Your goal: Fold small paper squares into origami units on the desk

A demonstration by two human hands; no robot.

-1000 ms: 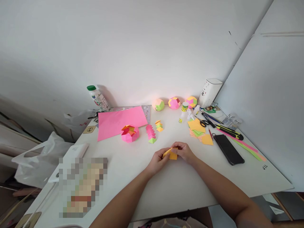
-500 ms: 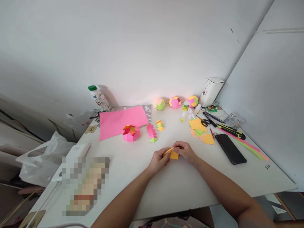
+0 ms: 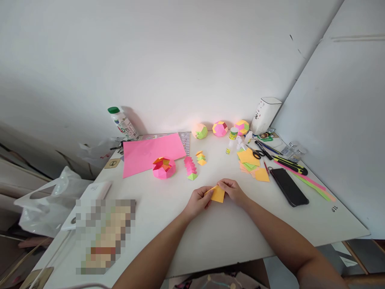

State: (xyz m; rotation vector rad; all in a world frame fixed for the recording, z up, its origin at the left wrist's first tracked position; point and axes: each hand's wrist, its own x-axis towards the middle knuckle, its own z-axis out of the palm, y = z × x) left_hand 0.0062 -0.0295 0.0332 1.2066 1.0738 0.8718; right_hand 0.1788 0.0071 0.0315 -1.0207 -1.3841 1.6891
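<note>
— What are the fingers (image 3: 224,186) doing?
— Both sets pinch a small orange paper square (image 3: 217,194). The left hand (image 3: 198,200) takes its left edge, the right hand (image 3: 234,191) its upper right corner. It sits just above the surface (image 3: 210,237), perhaps touching it.
— How would it handle?
— Probably light, thin and limp. It likely creases easily, so edges and corners suit holding. Beyond lie pink folded pieces (image 3: 190,167), with loose paper squares (image 3: 251,162) to the right.
</note>
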